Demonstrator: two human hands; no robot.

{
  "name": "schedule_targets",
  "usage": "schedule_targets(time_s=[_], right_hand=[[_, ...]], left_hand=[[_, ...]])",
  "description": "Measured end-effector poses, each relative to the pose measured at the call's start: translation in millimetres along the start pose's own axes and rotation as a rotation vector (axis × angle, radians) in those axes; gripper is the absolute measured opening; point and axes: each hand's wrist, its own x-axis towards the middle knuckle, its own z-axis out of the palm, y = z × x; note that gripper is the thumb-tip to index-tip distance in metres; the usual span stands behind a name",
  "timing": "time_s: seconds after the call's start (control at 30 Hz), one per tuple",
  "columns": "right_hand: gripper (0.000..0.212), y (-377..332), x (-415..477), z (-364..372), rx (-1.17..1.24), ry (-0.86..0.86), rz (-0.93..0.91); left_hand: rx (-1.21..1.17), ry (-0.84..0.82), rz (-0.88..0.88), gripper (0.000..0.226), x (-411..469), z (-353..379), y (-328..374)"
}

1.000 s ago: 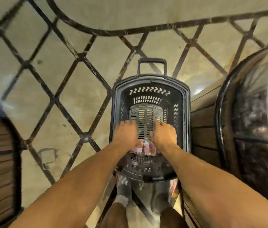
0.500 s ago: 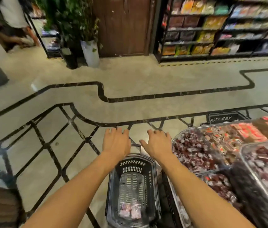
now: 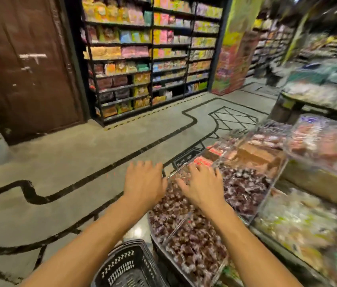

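- Dark-wrapped candies lay heaped in a clear bin at the near right. Its open top faced the aisle, in our judgement so that we could pick by hand.
- Our right hand hovered over the heap, fingers spread, nearly straight and holding nothing. We could not tell whether they touched the wrappers.
- Our left hand hung just left of the bin, fingers relaxed and empty.
- A black basket stood near, below our forearms, presumably to receive the pick.
- Stocked shelves lined the far side.
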Motion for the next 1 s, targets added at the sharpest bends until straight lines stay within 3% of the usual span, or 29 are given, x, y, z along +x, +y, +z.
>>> schedule_targets(time_s=[0.5, 0.77, 1.0], right_hand=[[0.071, 262, -238, -114, -0.173, 0.048, 0.653], [0.072, 389, -374, -141, -0.201, 0.029, 0.831], [0.059, 463, -447, -134, -0.200, 0.022, 0.908]], left_hand=[[-0.131, 0.105, 0.641, 0.046, -73, -56, 338], [-0.140, 0.076, 0.795, 0.050, -155, -77, 494], [-0.154, -0.001, 0.857, 0.049, -198, -73, 575]])
